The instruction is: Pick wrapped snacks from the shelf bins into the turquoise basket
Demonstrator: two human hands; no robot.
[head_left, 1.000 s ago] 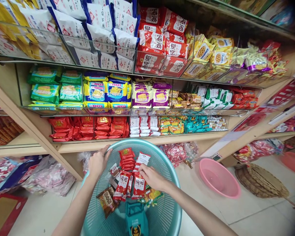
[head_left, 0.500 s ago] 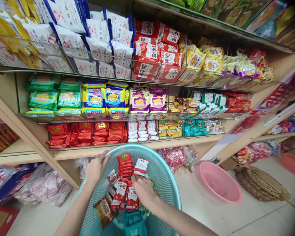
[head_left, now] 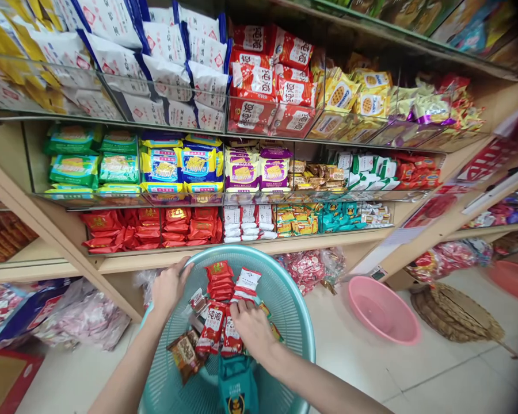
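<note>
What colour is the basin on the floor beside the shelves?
The basin is pink; it shows best in the head view.

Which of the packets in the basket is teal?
The lowest packet in view, just below two red packets; the brown packet lies to its left.

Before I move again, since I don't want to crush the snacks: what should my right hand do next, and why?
I'd probably ease the right hand straight up a little: its fingers lie over a red-and-white packet, partly hiding it, while the left hand already steadies the basket by its rim.
</note>
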